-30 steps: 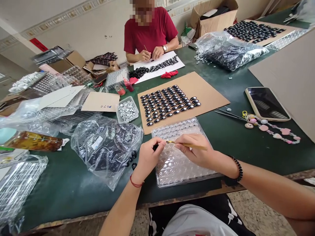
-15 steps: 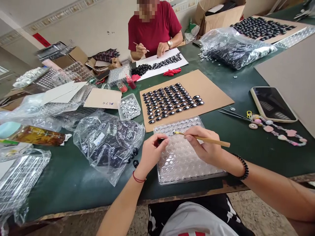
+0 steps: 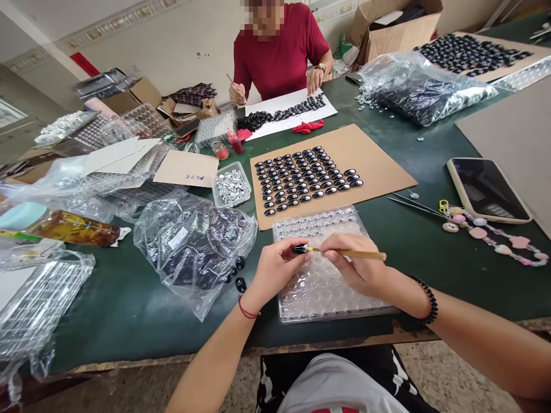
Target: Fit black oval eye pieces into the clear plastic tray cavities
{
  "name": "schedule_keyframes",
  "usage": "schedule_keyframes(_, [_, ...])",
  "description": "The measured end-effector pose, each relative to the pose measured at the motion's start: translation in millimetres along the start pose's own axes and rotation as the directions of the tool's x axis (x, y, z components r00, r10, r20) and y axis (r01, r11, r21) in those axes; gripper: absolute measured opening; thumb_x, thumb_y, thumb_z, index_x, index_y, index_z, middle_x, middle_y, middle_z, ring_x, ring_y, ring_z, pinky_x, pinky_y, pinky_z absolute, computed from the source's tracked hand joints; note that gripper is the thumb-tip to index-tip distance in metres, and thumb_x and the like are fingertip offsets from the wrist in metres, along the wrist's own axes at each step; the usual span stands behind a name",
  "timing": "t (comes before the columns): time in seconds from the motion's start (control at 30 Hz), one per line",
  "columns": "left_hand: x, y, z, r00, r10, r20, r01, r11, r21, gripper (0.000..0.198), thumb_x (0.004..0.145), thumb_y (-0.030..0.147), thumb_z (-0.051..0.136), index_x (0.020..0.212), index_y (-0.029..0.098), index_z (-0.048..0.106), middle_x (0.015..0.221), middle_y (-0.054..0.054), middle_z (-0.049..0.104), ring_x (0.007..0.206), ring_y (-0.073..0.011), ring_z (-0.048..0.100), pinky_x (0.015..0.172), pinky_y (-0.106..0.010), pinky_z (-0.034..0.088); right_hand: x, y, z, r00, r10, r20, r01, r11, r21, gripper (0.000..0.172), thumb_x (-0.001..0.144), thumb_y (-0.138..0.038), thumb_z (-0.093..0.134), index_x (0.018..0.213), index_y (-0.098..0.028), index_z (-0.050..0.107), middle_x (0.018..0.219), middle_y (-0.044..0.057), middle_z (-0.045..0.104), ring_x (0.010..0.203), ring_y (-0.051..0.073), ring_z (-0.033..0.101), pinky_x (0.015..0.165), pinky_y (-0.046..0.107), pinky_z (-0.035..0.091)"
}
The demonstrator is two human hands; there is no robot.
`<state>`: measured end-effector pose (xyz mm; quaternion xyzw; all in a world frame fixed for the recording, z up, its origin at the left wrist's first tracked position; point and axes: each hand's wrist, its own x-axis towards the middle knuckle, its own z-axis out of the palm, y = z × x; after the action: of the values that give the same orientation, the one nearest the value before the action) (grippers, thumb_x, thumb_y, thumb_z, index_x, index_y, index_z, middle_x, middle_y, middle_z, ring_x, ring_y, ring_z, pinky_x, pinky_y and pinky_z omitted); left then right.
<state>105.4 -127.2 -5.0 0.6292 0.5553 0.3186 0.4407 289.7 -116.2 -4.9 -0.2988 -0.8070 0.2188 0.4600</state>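
Observation:
My left hand (image 3: 274, 271) pinches a small black oval bead (image 3: 298, 249) between thumb and fingers, above a clear blister tray (image 3: 321, 287). My right hand (image 3: 355, 265) grips a thin wooden brush (image 3: 357, 253) like a pen, its tip touching the bead. Beyond the tray a brown cardboard sheet (image 3: 379, 166) carries rows of black oval beads (image 3: 305, 172). A clear plastic bag of black beads (image 3: 193, 246) lies just left of my left hand, with a few loose beads (image 3: 239, 274) beside it.
A person in a red shirt (image 3: 279, 51) works across the green table (image 3: 129, 321) with a brush over beads on white paper. A phone (image 3: 488, 190), a bead chain (image 3: 495, 238), tweezers (image 3: 408, 203), a small tub of silver pieces (image 3: 231, 184), more bags, trays and boxes lie around.
My right hand lifted the brush away from the bead, then brought its tip back onto it. The person opposite raised their brush hand and moved it toward their side of the table.

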Motion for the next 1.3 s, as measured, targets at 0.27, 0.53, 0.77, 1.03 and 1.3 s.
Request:
schedule_keyframes(0.27, [-2,5,-0.4,0.999,-0.004,0.034,0.003,1.000,0.027,0.027,0.073,0.027,0.062,0.099,0.019,0.065,0.083,-0.004,0.069,0.063,-0.0126,0.060,0.058,-0.024,0.049,-2,0,1,0.997,-0.027,0.073,0.031,0.998,-0.051,0.019,0.089,-0.023,0.037,0.079,-0.016,0.052,0.065,0.003,0.057,0.056,0.011,0.050,0.056,0.024,0.039])
schedule_keyframes(0.53, [-2,8,-1.8,1.000,0.007,0.023,-0.009,0.997,0.071,0.026,0.073,0.029,0.063,0.096,0.019,0.066,0.082,-0.003,0.069,0.061,-0.0128,0.059,0.056,-0.023,0.047,-3,1,4,0.995,-0.041,0.090,0.051,0.993,-0.109,0.018,0.089,-0.021,0.038,0.080,-0.016,0.052,0.065,0.001,0.057,0.056,0.011,0.050,0.056,0.023,0.038])
schedule_keyframes(0.77, [-5,8,-1.1,0.998,0.056,0.035,-0.058,0.997,0.059,0.027,0.084,0.033,0.048,0.100,0.018,0.063,0.077,-0.003,0.067,0.062,-0.0134,0.059,0.058,-0.023,0.046,-4,-1,5,0.977,-0.148,0.152,0.180,0.959,-0.218,0.015,0.088,-0.020,0.042,0.079,-0.017,0.052,0.067,0.002,0.059,0.057,0.011,0.048,0.056,0.024,0.037])
schedule_keyframes(1.03, [-9,5,8.7,0.969,0.245,-0.015,-0.237,0.949,0.207,0.017,0.088,0.022,0.040,0.090,0.019,0.057,0.082,-0.002,0.062,0.074,-0.0132,0.057,0.069,-0.024,0.043,0,-5,-1,0.980,0.078,0.185,-0.100,0.988,0.115,0.025,0.092,-0.029,0.035,0.078,-0.016,0.052,0.065,0.002,0.054,0.055,0.011,0.049,0.052,0.024,0.038])
schedule_keyframes(1.3, [-11,4,8.9,0.980,0.193,-0.054,-0.187,0.977,0.099,0.019,0.088,0.027,0.041,0.101,0.020,0.054,0.079,-0.002,0.060,0.066,-0.0122,0.056,0.066,-0.025,0.045,2,-6,2,0.920,0.353,0.168,-0.377,0.916,0.140,0.019,0.088,-0.032,0.043,0.077,-0.017,0.047,0.065,0.000,0.049,0.052,0.009,0.043,0.048,0.022,0.035])
